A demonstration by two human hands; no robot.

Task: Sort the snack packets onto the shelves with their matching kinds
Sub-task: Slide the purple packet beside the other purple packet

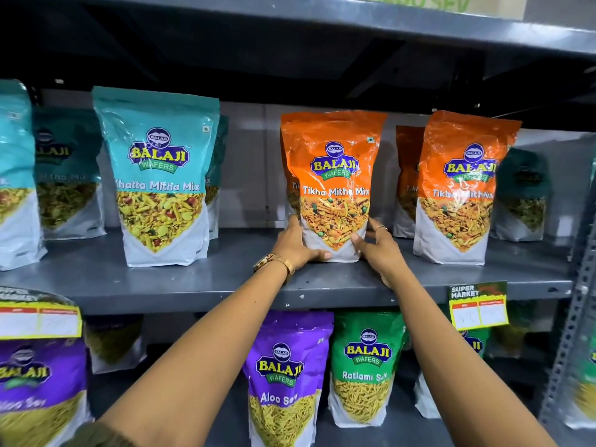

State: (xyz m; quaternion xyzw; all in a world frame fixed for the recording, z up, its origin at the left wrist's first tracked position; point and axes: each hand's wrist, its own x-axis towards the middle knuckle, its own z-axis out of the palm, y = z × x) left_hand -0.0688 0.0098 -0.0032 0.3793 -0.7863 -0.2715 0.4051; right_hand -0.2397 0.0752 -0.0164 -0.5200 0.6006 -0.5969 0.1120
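Packets, orange: three Tikha Mitha Mix on the middle shelf (193,282) — the held Tikha Mitha Mix packet (332,185), a front one to its right (461,188), and one tucked behind that (407,182); a sliver of orange shows behind the held packet too, cannot tell if it is another.
Packets, teal: four Khatta Mitha Mix in clear view at left — the big front one (158,175), one cut off at the left edge (14,175), one in shadow between them (67,175), one peeking behind the front one (216,175). And a dark teal packet (522,195) far right, label unreadable.
Lower shelf: two purple Aloo Sev, centre (283,375) and left (38,382); one green Ratlami Sev (367,366) just beside the centre one; more green packets at right, too hidden to count.
Orientation: held packet stands upright, long axis vertical, label facing the camera, base on the shelf.
Left hand (296,243): cupped on the packet's lower left side, thumb across the bottom front edge; gold watch (274,262) at the wrist.
Right hand (380,250): fingers spread, pressed to the lower right edge, ring (381,228) on one finger.
Position: packet sits squeezed between both hands, well apart from the teal group, near its orange match.
Tags: yellow price label (479,306) on the shelf lip at right, another (38,319) at left.
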